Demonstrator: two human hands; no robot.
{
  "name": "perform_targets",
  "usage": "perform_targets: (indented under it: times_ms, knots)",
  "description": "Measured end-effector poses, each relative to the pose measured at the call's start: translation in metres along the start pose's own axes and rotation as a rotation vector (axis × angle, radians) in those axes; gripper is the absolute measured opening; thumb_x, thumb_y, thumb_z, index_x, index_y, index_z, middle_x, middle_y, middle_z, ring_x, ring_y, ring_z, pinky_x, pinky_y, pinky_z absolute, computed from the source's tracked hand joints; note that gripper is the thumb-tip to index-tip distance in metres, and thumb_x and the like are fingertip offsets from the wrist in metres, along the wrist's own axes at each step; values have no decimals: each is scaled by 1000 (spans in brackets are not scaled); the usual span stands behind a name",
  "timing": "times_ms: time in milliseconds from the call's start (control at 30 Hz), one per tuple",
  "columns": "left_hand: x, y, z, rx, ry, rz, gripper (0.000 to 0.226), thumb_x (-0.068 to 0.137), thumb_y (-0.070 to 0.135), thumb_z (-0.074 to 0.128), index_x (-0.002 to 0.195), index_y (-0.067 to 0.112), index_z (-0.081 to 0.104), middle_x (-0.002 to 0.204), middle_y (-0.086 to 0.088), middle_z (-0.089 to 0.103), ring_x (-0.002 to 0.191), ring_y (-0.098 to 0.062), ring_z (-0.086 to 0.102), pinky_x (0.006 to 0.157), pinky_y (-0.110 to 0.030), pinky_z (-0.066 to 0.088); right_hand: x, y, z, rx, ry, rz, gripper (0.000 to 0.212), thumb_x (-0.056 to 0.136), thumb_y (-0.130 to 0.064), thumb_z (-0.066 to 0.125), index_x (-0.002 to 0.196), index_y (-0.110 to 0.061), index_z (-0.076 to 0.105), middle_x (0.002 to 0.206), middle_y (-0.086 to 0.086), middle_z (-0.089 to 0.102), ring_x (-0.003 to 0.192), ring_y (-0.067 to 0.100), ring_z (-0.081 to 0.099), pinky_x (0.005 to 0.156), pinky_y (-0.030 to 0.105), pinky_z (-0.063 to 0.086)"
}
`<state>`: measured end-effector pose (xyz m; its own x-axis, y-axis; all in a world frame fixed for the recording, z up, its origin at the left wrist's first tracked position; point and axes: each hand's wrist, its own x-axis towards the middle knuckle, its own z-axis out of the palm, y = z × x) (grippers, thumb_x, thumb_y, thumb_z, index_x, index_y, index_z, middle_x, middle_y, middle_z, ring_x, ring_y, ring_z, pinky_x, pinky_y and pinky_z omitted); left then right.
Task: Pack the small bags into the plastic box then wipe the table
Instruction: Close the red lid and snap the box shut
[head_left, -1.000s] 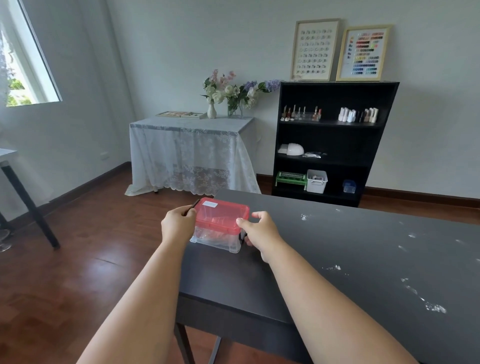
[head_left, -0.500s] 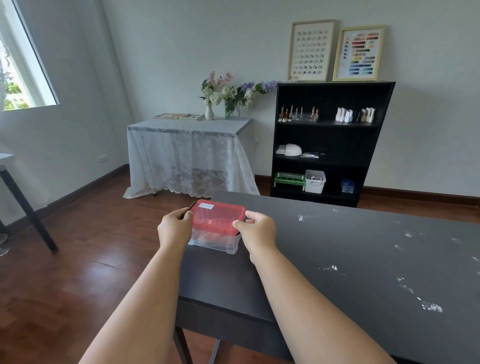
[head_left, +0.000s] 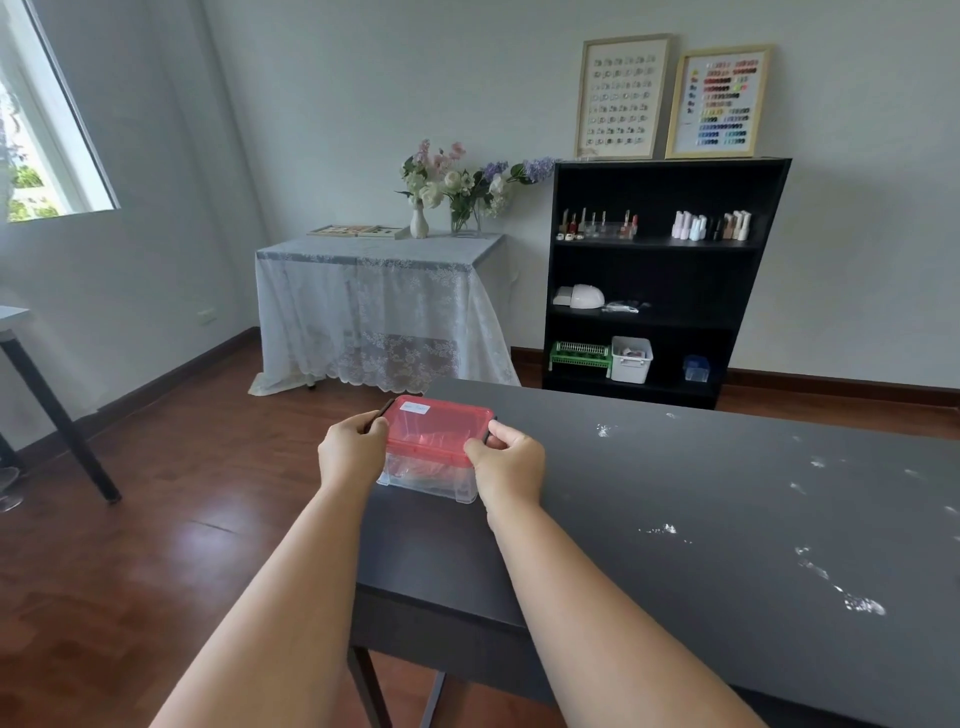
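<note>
A clear plastic box with a red lid stands near the far left corner of the black table. The lid is on the box, and small bags show dimly through the clear wall. My left hand grips the box's left end, fingers curled over the dark side latch. My right hand grips the right end the same way, thumb on the lid's edge. White smears and crumbs dot the right half of the tabletop.
The table's left edge drops to a wooden floor. A lace-covered side table with flower vases stands behind, and a black shelf unit holds bottles and small bins. Another table's leg is at far left.
Both hands have closed in tighter on the box's two ends, fingers curling over the side latches. The box itself stays in place on the table.
</note>
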<state>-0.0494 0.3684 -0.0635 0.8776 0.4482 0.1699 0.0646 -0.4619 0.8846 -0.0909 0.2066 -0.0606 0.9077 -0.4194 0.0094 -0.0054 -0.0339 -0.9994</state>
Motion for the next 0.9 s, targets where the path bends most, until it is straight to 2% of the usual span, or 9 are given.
perform_targets:
  times_ms: [67,133,200,267,300,433,633,900]
  knots:
    - [-1,-1,-1,93,-20,87,34,91,26,50,121,19,66,106,1,68,99,-21,57,80,-24,40,-4,2,-4,-195,4,-168,42,78,-15,71,119,-11,66,97,0,58,80,11,53,81,23,46]
    - [-6,-7,-2,201,-24,259,39,95,29,46,131,19,57,126,-5,57,114,-25,51,91,-30,37,-12,9,-10,-351,-3,-418,38,80,-20,70,118,-14,65,105,0,53,89,11,50,87,24,43]
    - [-16,-16,-3,289,5,500,35,95,32,46,128,25,58,125,-1,54,110,-27,50,89,-36,41,-18,17,-15,-515,-78,-618,31,83,-27,69,113,-19,67,111,0,55,99,17,50,89,30,44]
    - [-24,-27,0,373,29,752,33,96,35,44,118,23,66,118,0,60,106,-29,54,88,-39,46,-16,25,-18,-623,-127,-715,24,85,-27,68,109,-21,70,113,-1,58,102,22,52,89,36,45]
    - [-25,-30,3,383,36,813,36,96,38,42,115,21,68,115,-1,62,106,-29,56,89,-40,47,-12,26,-19,-644,-124,-730,23,86,-24,67,108,-21,71,113,0,60,101,24,53,88,37,46]
    - [-14,-20,21,367,-19,723,33,97,38,45,116,24,69,119,1,63,116,-27,52,94,-40,45,11,23,-17,-691,-92,-677,23,90,-20,62,111,-22,72,115,0,61,102,26,53,87,37,46]
    - [20,0,61,384,-152,572,34,96,45,44,125,37,60,133,8,54,131,-20,37,100,-37,39,62,23,-17,-776,-90,-572,31,93,-17,54,119,-29,67,132,-5,55,112,25,47,94,37,40]
    - [56,18,89,427,-197,530,37,96,47,42,127,36,59,137,6,52,130,-20,38,99,-35,36,116,23,-3,-763,-71,-515,30,94,-18,52,117,-30,67,132,-9,55,113,24,47,92,38,37]
